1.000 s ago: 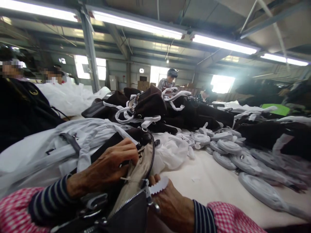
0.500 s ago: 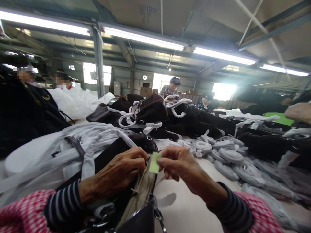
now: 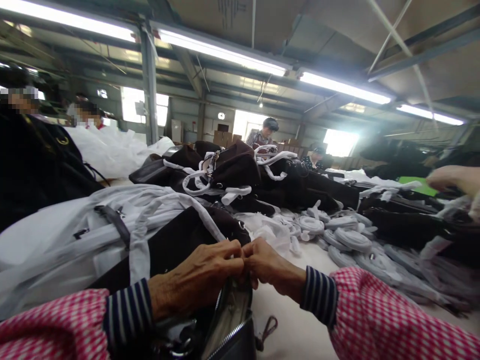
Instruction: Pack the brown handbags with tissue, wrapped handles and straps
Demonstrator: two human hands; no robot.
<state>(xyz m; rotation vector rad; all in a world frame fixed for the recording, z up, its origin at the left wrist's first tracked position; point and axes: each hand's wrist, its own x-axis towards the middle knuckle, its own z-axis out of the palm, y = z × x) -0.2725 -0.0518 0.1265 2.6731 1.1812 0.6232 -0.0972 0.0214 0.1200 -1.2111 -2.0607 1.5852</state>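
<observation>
A dark handbag (image 3: 240, 340) lies in front of me with its zipped top gaping, its metal zip teeth and beige lining (image 3: 234, 310) showing. My left hand (image 3: 204, 267) is closed at the far end of the opening, its fingers pinching the bag's edge. Against it, my right hand (image 3: 266, 260) is closed too, fingertips bent down at the same spot. What the right fingertips grip is hidden, and no green slip shows clearly between them. A dark looped zip pull (image 3: 267, 330) hangs at the bag's right side.
White-wrapped straps (image 3: 112, 215) lie over the dark bag at left. Coiled wrapped straps (image 3: 352, 240) spread across the pale table (image 3: 300, 320) at right. Dark bags (image 3: 236, 167) are piled ahead. Another person's hand (image 3: 457, 180) is at the right edge, near a green sheet (image 3: 416, 184).
My right hand has moved the light green slip to the bag's opening, and the slip has dropped from clear view. Both hands now meet there, the left slightly further right.
</observation>
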